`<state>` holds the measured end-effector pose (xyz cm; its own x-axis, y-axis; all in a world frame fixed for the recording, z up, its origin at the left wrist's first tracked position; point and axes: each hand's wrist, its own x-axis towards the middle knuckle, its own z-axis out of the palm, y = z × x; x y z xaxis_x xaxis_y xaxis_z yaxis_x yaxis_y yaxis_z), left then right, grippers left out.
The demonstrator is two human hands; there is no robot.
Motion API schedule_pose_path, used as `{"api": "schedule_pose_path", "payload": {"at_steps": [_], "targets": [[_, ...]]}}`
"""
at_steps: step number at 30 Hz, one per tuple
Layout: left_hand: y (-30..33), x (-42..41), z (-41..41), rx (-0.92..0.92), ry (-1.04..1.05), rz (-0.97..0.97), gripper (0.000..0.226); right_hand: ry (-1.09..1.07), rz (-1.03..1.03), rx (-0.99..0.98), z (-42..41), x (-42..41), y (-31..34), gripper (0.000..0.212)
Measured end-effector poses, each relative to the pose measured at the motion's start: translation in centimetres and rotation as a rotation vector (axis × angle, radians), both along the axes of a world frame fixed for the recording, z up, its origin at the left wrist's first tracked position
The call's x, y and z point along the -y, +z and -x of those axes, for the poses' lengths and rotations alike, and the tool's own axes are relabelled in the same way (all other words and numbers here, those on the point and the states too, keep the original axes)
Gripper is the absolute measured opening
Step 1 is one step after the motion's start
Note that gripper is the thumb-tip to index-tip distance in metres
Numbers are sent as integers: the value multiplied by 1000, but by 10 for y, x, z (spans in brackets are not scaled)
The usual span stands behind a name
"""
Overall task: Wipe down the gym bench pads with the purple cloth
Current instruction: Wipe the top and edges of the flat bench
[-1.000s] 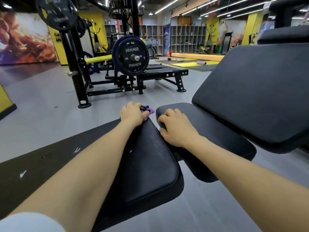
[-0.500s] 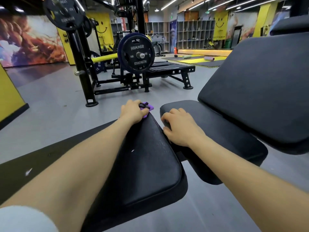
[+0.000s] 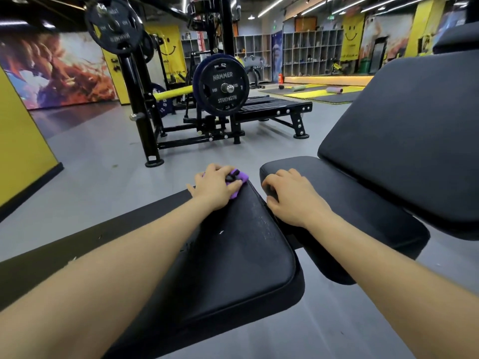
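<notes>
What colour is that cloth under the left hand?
Purple cloth, with a small black piece on top; head view.

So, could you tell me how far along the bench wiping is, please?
Nothing visibly finished. In hand: the left hand presses the purple cloth on the near pad's far end. The right hand rests on the seat pad. That and the back pad look left.
</notes>
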<state>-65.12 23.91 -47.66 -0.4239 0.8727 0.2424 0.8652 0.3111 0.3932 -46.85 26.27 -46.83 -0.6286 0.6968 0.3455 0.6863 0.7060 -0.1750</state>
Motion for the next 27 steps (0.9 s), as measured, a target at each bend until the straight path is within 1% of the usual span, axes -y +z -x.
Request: {"api": "schedule_pose_path", "payload": {"at_steps": [2,4,6,9,11,14,18,21,23,27], "targets": [[-1,-14,1,14,3,-18,41,-11,-10,-3,0,0,0,31],[-1,-8,-1,33,-21,-25,38,-24,-11,-14,-1,2,1,30],[2,18,-9,63,-75,-4,32,-32,-16,-21,-1,4,2,30],[1,66,-26,59,-220,19,19,-26,-19,-12,-2,7,3,32],[-3,85,-29,35,-276,29,20,-16,-14,1,-2,8,3,33],[1,69,-29,18,-218,24,27,-13,-20,-7,-3,8,2,32],[8,20,-31,49,-25,26,32,-26,-14,-24,-3,7,3,30],[10,16,-34,51,7,42,30,-36,2,-45,-5,7,2,28],[13,39,-43,69,-49,56,24,-31,1,-46,-6,8,2,28],[6,102,-63,37,-288,67,15,-34,17,-69,-6,10,3,29]]}}
